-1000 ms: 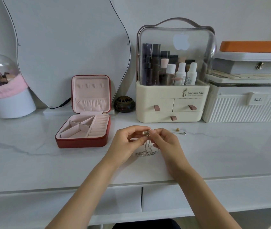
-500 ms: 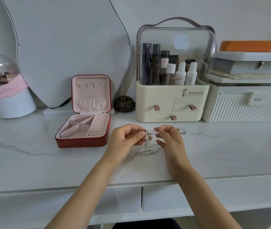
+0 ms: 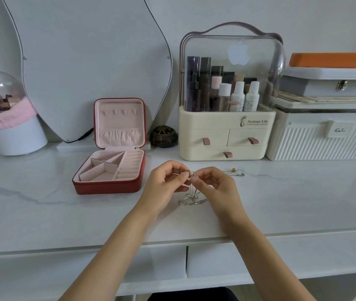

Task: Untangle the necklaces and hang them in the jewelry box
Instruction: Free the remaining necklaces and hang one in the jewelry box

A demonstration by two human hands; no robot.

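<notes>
the red jewelry box (image 3: 109, 170) sits open on the white marble bench (image 3: 42, 209), lid upright; its pink tray shows divided compartments on the left and a column of ring rolls on the right, all bare of jewelry, and four small hook tabs line the top of the lid above a gathered pocket. the cream cosmetic organizer (image 3: 227, 131) behind the hands holds a crowd of bottles and tubes under its clear dome, with three drawers below, all closed. a domed white tub with pink trim (image 3: 9, 124) at far left holds brushes.

the tangled necklaces (image 3: 191, 197) are thin silver chains. their upper part is pinched between both hands above the bench, while the lower loops pool on the surface just in front of the hands. the left hand (image 3: 164, 187) and right hand (image 3: 214, 187) meet fingertip to fingertip, fingers curled tight on the knot. how many chains are in it is hard to make out. one gold-beaded piece (image 3: 237, 172) lies apart to the right.
</notes>
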